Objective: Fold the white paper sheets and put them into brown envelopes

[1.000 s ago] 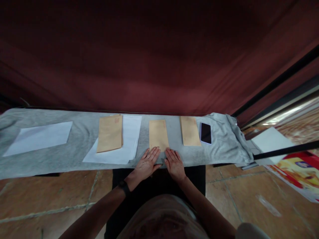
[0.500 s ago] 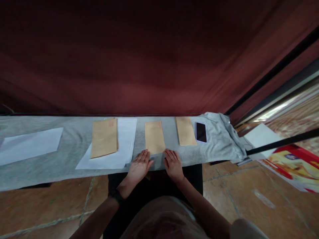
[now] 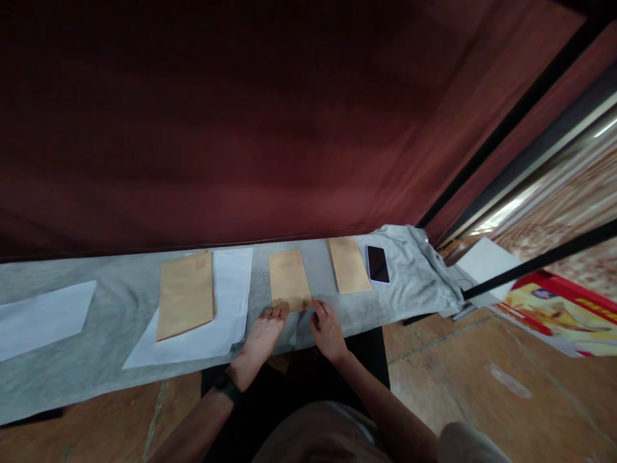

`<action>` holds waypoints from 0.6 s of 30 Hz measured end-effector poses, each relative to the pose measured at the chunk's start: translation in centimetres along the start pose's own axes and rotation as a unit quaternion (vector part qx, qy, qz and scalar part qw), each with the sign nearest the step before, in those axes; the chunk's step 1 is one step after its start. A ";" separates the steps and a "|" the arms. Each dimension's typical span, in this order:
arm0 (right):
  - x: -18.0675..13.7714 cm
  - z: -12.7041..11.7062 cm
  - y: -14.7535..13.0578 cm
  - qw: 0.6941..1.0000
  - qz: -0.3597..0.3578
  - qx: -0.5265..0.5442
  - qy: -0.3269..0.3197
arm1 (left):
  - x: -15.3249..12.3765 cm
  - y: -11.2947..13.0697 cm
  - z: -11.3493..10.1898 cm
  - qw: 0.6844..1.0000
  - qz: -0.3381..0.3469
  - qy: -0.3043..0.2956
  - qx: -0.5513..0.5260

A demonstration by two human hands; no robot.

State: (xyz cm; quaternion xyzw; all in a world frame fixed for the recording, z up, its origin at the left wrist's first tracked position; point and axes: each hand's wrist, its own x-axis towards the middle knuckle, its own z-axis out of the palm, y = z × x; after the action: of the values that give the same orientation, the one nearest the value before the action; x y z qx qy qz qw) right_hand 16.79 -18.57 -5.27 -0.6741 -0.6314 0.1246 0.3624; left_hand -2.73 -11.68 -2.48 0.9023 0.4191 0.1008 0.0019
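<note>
A brown paper envelope with a faint reddish mark near its top right corner lies flat before me on the grey cloth. At its lower left corner, my left hand has its fingers bent and closed on the paper's edge. My right hand is at the lower right corner, its fingers drawn in and the fingertips on the edge. The thumbs' exact grip is hard to make out. On the left, several brown envelopes rest on white paper sheets. Another brown envelope lies to the right.
A dark-screened phone sits right of the envelopes on the grey cloth. Far left is a white sheet. A dark red curtain hangs behind. At right are black bars and a red-and-yellow box.
My fingers, stretched out flat at the envelope's lower corners before, are now bent in on its edge. The view has tilted and shifted, so the table sits lower on the left.
</note>
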 end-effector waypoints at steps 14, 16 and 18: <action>2.5 1.6 -3.3 0.738 0.374 0.561 -0.017 | -0.1 3.1 1.5 0.995 0.064 0.075 -0.031; 2.9 0.8 -2.5 0.732 0.373 0.571 0.009 | -0.1 2.8 2.1 0.991 0.071 0.104 -0.046; 3.4 -0.4 -1.3 0.740 0.362 0.566 0.037 | -0.1 2.4 2.4 0.988 0.065 0.131 -0.059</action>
State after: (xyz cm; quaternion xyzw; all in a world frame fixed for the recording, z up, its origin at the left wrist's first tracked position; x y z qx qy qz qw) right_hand 16.63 -15.62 -3.18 -0.5268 -0.1395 0.5553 0.6282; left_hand -0.53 -13.16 -4.61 0.9051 0.3493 0.2423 -0.0060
